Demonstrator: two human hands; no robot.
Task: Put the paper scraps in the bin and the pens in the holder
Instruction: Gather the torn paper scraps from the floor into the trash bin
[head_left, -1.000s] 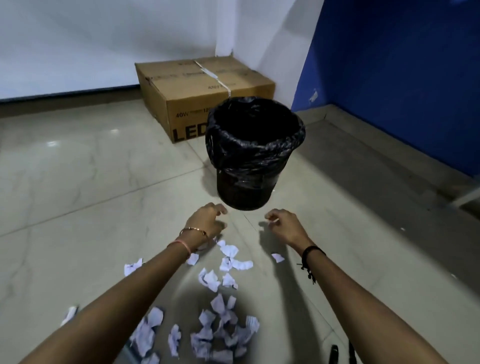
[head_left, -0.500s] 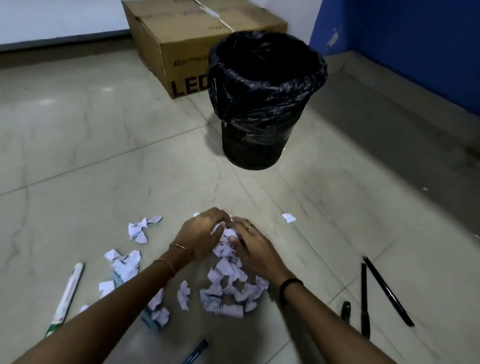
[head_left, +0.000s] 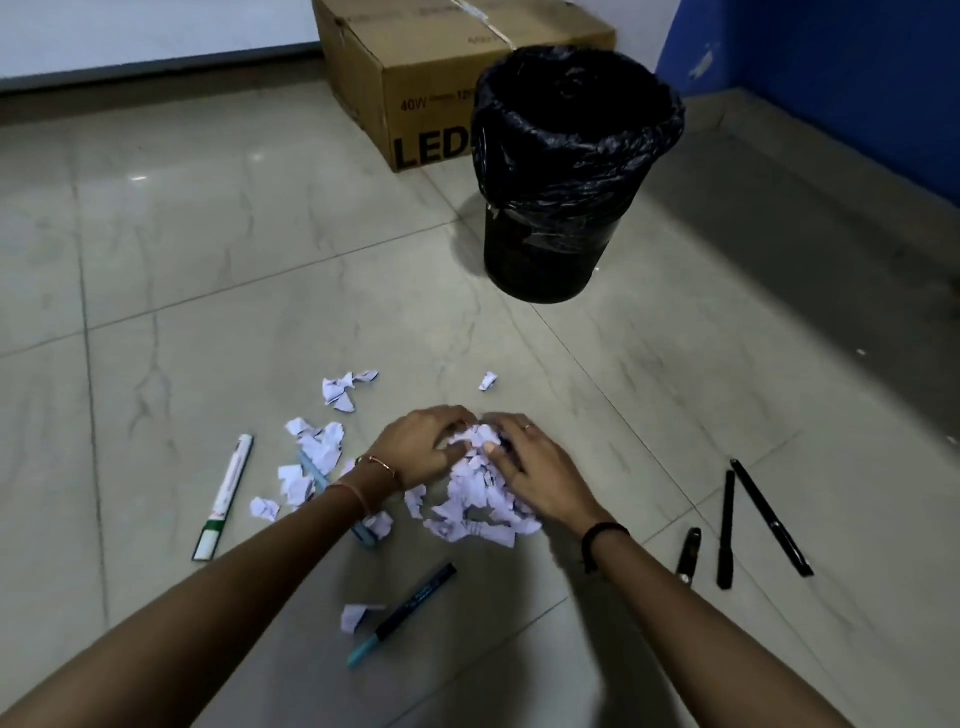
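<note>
A heap of white paper scraps (head_left: 478, 499) lies on the tiled floor in front of me. My left hand (head_left: 423, 447) and my right hand (head_left: 530, 467) cup the top of the heap from both sides, fingers curled around a bunch of scraps. Loose scraps (head_left: 317, 452) lie to the left, and one scrap (head_left: 487, 381) lies farther out. The bin (head_left: 566, 176), lined with a black bag, stands beyond the heap. Pens lie around: a white marker (head_left: 224, 496), a teal-and-black pen (head_left: 402, 613), and black pens (head_left: 769, 517) at the right. No holder is in view.
A brown cardboard box (head_left: 415, 67) stands behind the bin against the white wall. A blue wall (head_left: 841, 78) runs along the right side. A light blue pen (head_left: 317, 473) lies partly under the left scraps.
Both hands came back from near the bin down onto the scrap heap and closed in around it. The view tilted down, bringing the pens into sight.
</note>
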